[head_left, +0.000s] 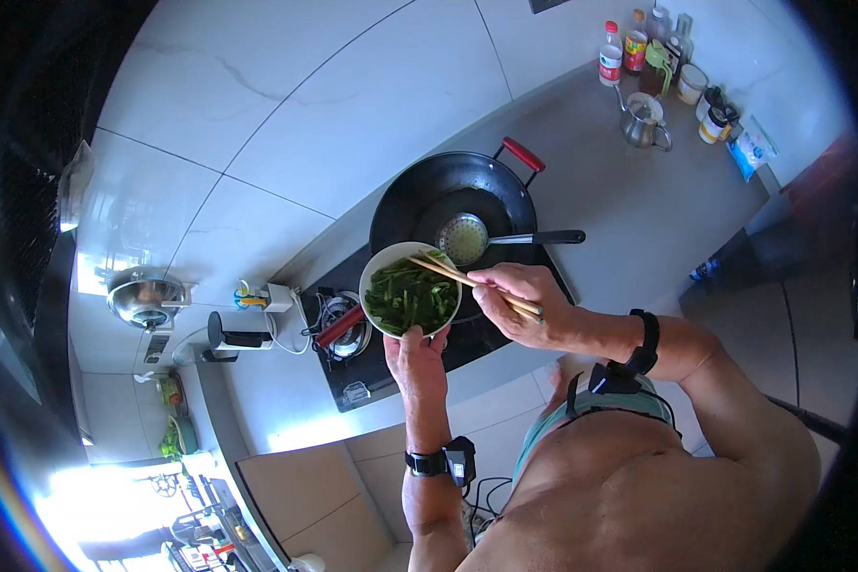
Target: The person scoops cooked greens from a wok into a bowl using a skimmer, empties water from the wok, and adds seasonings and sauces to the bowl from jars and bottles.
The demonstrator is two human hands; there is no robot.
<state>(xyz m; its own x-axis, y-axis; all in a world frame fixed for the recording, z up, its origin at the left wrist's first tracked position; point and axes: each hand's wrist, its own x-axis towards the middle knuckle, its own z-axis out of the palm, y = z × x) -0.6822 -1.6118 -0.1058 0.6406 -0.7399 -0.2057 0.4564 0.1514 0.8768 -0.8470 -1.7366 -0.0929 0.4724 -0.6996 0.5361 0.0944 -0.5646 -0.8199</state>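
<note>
My left hand (418,357) grips the near rim of a white bowl (366,286) filled with cut green vegetables (412,297). In my right hand (522,303) is a pair of wooden chopsticks (440,268), their tips over the greens at the bowl's upper right. The bowl is held above the front left of a dark wok (413,194) and hides part of it. A perforated skimmer (464,238) with a black handle lies across the wok, just right of the bowl.
Beneath the wok is a black stove (353,378) with a second burner (345,324) at its left. A steel pot (643,121), bottles (636,46) and jars (713,122) stand at the back right of the grey counter (591,172). A kettle-like steel bowl (146,298) is by the left wall.
</note>
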